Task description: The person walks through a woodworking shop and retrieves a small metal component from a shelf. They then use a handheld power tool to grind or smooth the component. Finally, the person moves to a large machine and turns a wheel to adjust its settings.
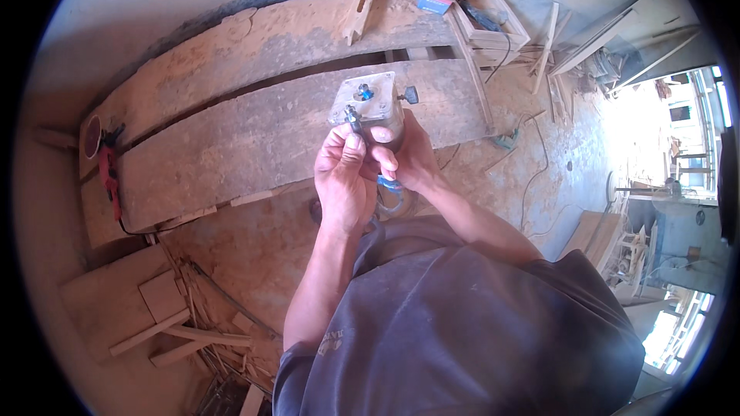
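Note:
My right hand (pixel 416 158) is wrapped round a trim router (pixel 375 108), held with its dusty square base plate facing up. In the plate's opening sits a small blue and metal part (pixel 364 92). A black wing knob (pixel 411 95) sticks out at the plate's right side. Between the thumb and fingers of my left hand (pixel 340 173), a small metal bit (pixel 352 115) with a bright tip and dark body stands by the plate's near edge; its exact shape is hard to make out. My hands hide most of the router's body. Blue cord or tape (pixel 391 185) shows beneath them.
A dusty plank bench (pixel 231 127) stretches ahead, with a dark gap between boards. At its left end lies a red angle grinder (pixel 109 173). Behind are a slotted wood piece (pixel 361 9), a blue-red box (pixel 435 2) and a wooden tray (pixel 505 19). Scrap wood (pixel 200 337) litters the lower left floor.

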A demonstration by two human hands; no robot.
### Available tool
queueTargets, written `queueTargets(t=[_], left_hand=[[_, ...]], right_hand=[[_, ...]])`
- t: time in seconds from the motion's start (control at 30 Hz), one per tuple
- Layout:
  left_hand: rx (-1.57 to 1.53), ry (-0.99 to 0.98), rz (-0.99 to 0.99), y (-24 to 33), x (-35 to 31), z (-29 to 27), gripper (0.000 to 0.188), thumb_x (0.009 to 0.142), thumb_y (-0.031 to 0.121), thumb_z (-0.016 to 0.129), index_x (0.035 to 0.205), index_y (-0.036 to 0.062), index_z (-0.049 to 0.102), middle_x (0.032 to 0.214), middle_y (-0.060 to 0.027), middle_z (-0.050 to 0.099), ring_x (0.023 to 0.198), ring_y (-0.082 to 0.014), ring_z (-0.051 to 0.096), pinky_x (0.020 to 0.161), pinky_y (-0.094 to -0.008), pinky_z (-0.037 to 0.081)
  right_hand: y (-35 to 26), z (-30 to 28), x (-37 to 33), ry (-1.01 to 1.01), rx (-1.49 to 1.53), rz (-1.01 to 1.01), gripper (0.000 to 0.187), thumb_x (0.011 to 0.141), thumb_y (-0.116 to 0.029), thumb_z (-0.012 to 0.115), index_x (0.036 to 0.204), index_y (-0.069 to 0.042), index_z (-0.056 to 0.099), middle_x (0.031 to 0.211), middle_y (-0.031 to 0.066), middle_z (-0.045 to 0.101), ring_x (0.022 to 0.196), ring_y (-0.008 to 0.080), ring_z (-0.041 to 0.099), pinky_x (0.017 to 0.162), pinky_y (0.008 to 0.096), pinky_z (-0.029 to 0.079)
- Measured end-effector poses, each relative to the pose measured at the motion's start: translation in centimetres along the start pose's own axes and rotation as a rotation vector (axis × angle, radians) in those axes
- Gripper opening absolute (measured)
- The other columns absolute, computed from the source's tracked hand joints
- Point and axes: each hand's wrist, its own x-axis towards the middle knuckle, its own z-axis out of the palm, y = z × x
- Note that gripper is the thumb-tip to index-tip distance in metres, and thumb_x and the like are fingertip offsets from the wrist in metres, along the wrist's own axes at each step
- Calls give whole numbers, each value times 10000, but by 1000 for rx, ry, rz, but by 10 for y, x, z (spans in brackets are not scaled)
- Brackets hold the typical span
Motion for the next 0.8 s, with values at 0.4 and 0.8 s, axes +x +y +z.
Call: queueTargets(t=[0.4, 0.8], left_hand=[[-28, 69, -25, 1, -8, -9, 191, 1030, 175, 468, 1046, -4, 532, 996, -188, 671, 643, -229, 603, 604, -336, 482], [-78, 82, -7, -2, -8, -18, 163, 1023, 161, 476, 1038, 9, 533, 994, -195, 676, 641, -237, 600, 608, -339, 479]], right_hand=[[6, -11, 1, 81, -209, 59, 277, 949, -145, 580, 1156, -10, 456, 1057, 128, 614, 822, 190, 642, 537, 345, 549], [16, -20, 9, 226, -798, 6, 521, 782, -179, 768, 1173, -11, 466, 1061, 133, 646, 926, 210, 660, 691, 338, 558]])
